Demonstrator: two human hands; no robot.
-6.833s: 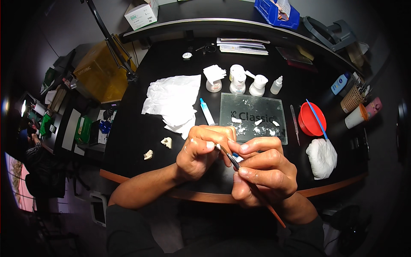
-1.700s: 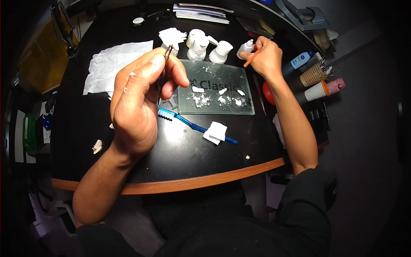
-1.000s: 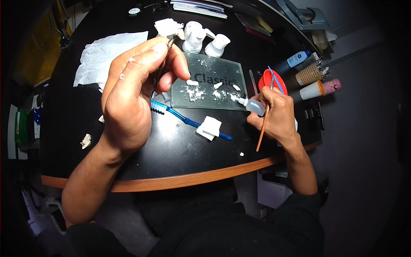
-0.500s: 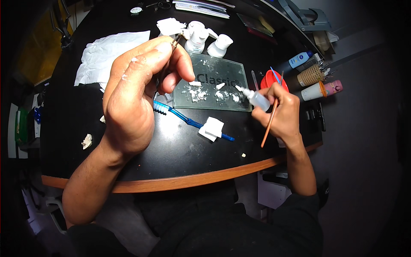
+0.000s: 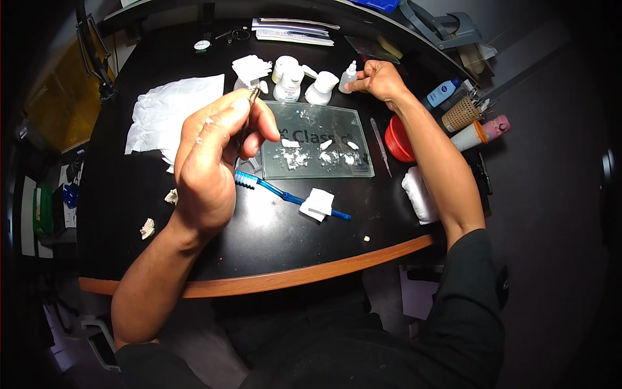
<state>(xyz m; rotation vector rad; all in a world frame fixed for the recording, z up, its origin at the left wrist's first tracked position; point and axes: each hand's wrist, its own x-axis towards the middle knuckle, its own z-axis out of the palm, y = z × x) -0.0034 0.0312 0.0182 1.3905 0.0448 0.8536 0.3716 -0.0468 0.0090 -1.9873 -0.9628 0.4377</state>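
My left hand [image 5: 210, 152] is raised over the left of the table, its fingers closed around a slim dark tool with a metallic tip [image 5: 253, 95]. A small white tooth-like piece [image 5: 263, 87] is at the tip. Farther right, my right hand [image 5: 382, 83] grips a translucent dropper bottle [image 5: 348, 79], upright with its nozzle up, beside the white bottles [image 5: 319, 89]. Whether it touches the table I cannot tell. Between my arms lies a glass slab [image 5: 337, 117] bearing white powder smears [image 5: 293, 159] and several small white pieces.
Near the slab lie a blue toothbrush [image 5: 278, 190] and folded white squares [image 5: 319, 202]. White paper [image 5: 175, 110] covers the left side. A red bowl [image 5: 396, 141], a rolled white cloth [image 5: 418, 196] and containers [image 5: 470, 134] stand around my right forearm.
My right hand has carried the dropper bottle from the slab's right edge to the back, turning it upright. The thin brush it held no longer shows. My left hand keeps its tool.
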